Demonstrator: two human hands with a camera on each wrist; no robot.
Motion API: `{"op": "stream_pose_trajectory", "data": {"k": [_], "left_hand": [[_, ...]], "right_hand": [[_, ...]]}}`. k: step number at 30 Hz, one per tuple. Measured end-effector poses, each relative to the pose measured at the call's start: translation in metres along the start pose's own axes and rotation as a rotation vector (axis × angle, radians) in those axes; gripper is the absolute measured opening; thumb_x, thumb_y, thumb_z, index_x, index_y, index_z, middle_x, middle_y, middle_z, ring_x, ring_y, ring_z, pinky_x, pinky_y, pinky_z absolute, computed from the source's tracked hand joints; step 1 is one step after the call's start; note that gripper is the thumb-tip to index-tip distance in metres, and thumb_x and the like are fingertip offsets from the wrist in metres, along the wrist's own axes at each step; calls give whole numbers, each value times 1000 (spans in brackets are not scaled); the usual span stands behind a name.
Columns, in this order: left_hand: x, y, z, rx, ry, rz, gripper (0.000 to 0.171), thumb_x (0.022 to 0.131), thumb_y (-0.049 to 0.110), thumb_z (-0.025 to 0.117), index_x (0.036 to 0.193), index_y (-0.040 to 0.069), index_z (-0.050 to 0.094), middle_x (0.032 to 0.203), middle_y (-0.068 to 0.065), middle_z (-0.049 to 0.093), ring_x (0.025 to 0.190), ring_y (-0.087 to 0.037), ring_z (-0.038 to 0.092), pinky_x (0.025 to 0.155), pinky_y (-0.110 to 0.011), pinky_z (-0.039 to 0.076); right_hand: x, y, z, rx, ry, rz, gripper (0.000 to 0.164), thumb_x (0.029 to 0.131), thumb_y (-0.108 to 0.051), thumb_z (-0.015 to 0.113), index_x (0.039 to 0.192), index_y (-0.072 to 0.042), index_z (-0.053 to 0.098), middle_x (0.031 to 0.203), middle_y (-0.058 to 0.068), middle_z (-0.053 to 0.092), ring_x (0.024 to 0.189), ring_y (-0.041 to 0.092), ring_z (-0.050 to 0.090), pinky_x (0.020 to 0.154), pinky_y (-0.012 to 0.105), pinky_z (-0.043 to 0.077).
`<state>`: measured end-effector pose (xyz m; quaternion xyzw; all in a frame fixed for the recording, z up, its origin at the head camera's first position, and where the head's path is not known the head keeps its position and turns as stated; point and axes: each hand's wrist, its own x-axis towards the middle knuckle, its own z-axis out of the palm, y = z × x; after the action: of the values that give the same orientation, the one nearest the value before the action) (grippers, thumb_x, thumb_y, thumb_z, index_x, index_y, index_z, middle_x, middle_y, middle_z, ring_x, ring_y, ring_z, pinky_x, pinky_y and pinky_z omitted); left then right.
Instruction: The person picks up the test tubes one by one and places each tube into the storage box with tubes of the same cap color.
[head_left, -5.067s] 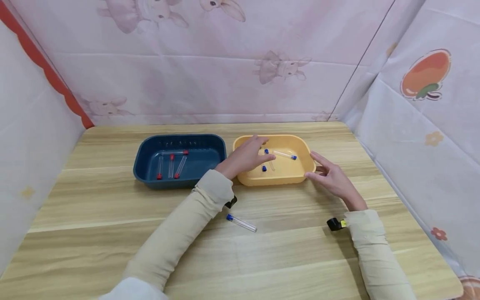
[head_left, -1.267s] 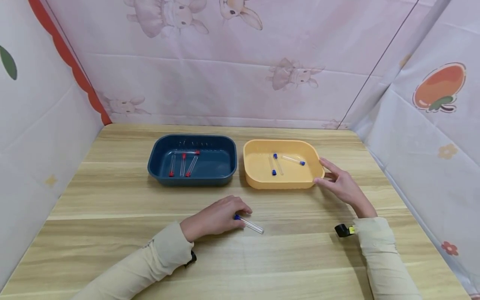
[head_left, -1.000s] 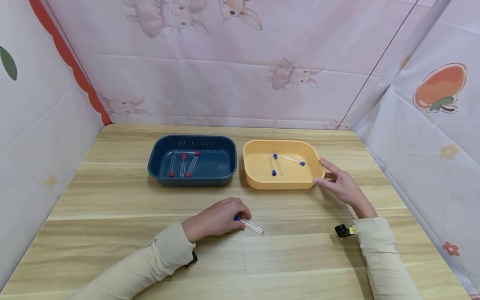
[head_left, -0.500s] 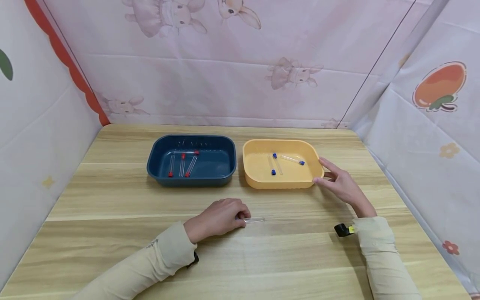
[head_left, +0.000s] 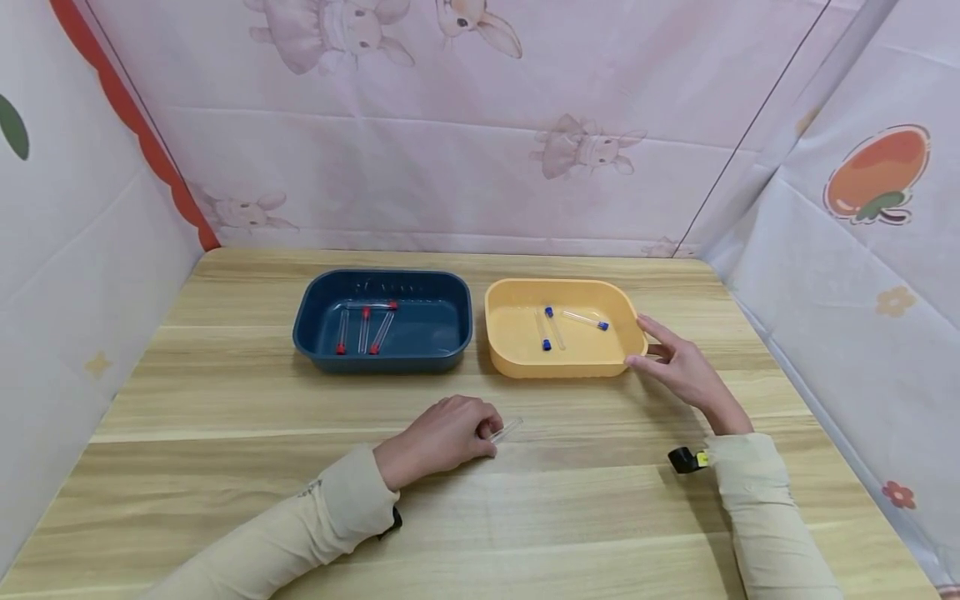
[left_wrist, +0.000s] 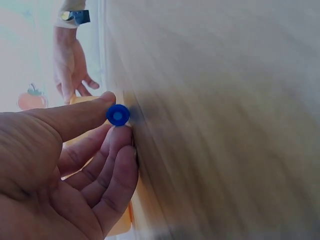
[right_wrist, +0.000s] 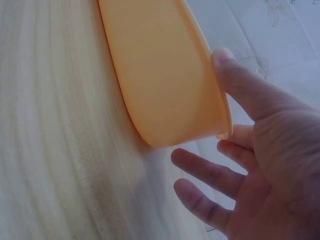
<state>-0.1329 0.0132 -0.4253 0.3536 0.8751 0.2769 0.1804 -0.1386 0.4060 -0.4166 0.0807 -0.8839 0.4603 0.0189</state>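
Observation:
My left hand [head_left: 438,440] pinches a clear test tube [head_left: 511,428] between thumb and fingers, just above the table. Its blue cap [left_wrist: 118,115] faces the camera in the left wrist view; in the head view the fingers hide the cap. At the right end of a yellow plastic bin [head_left: 558,370], my right hand [head_left: 686,375] holds the rim, thumb at the near corner and index finger farther back. The right wrist view shows the other fingers off the bin's wall. Inside the bin lie 3 blue-capped test tubes [head_left: 585,320].
Left of the yellow bin stands a dark blue bin [head_left: 382,364] with several red-capped test tubes [head_left: 364,331] in it. Both sit near the back of the wooden table [head_left: 225,400]. Printed fabric walls [head_left: 420,183] enclose the back and sides.
Since five seconds ago, my left hand has gone from over the yellow bin to the loose tube and taken it. The tube has turned, its clear end now pointing away. My right hand stays put.

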Motion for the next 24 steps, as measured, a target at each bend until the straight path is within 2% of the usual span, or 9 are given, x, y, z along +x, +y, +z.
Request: {"op": "stream_pose_trajectory", "data": {"k": [5,11,14,17,24], "left_hand": [[0,3,2,-44,2,-22,22,90,17,83,109,10,76,77,8,60,73,-9,55,70,-26,49],[1,6,5,-76,8,-67,27,91,16,82,114,6,74,76,6,59,71,-10,55,71,-26,50],[1,7,5,-50,12,-91,33,91,22,82,119,6,73,75,5,59,71,-11,54,70,-26,49],[1,7,3,7,6,-96,41,91,28,83,125,8,71,84,4,60,77,-12,55,71,-29,49],[4,2,-5,134,-56,38,58,93,38,79,142,11,62,125,-1,55,102,-13,52,95,-32,51]], "right_hand": [[-1,1,0,-8,0,4,76,97,-6,73,160,1,32,164,26,28,124,49,58,86,9,50],[-2,2,1,-6,1,3,75,97,-5,73,159,2,32,162,29,30,123,50,58,87,10,50],[-2,2,1,-5,1,6,75,97,-5,73,160,2,32,162,29,30,124,50,58,87,10,50],[-2,1,0,-4,1,11,75,97,-6,73,160,2,32,162,29,30,125,50,57,87,10,50],[-1,-1,0,-11,-6,19,77,97,-6,73,161,0,31,163,28,30,125,49,58,87,9,50]]}}
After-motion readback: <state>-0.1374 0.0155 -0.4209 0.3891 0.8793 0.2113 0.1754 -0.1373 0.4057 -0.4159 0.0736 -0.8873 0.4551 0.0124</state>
